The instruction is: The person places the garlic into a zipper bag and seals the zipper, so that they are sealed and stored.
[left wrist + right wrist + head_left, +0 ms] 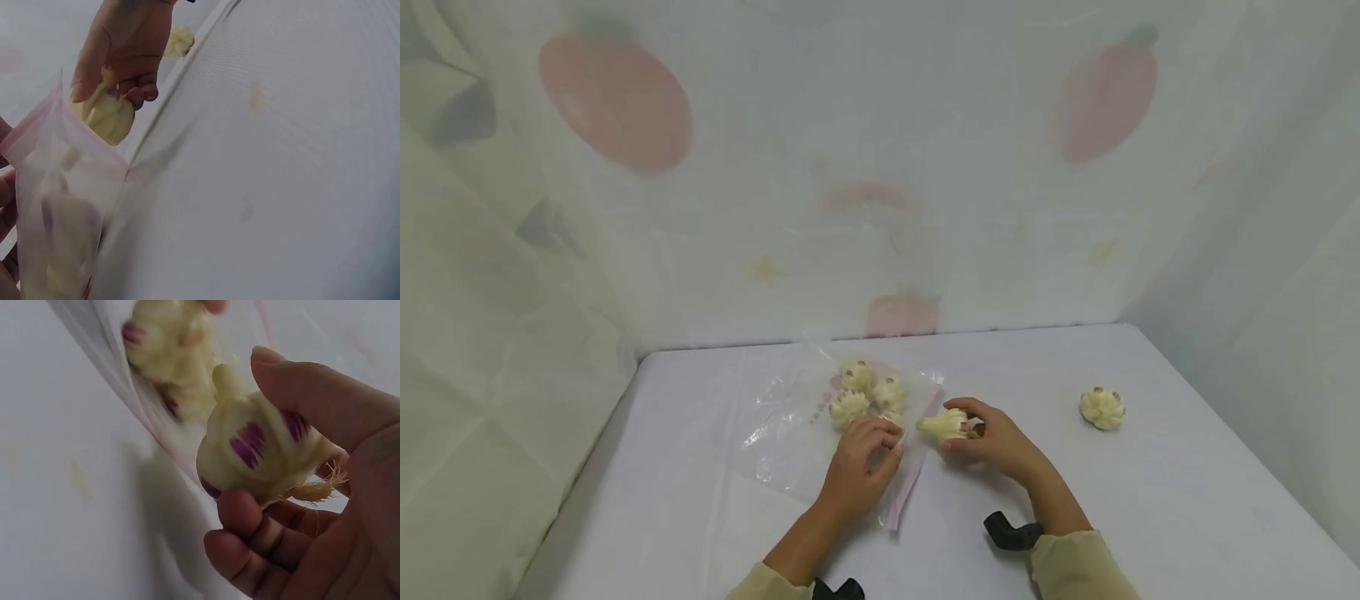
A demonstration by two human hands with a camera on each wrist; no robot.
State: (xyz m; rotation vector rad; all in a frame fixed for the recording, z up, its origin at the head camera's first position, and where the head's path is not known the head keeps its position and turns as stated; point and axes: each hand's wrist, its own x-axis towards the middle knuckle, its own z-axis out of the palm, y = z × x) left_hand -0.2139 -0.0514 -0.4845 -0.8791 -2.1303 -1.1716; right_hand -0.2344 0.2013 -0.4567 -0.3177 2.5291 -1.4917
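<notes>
My right hand (992,437) grips a garlic bulb (946,425) between thumb and fingers, its stem pointing left toward a clear plastic bag (790,442). In the right wrist view, this pale bulb (250,444) shows purple streaks and stringy roots. My left hand (859,467) holds the bag near its pink-edged mouth (37,128); its fingertips are partly hidden. Several garlic bulbs (850,408) lie inside the bag. In the left wrist view, the gripped bulb (106,115) is just beyond the bag's mouth.
Another garlic bulb (1102,408) sits apart on the right side of the white table (1150,517). Pale curtains (985,167) with printed fruit enclose the back and sides. Black bands (1011,532) are at both wrists.
</notes>
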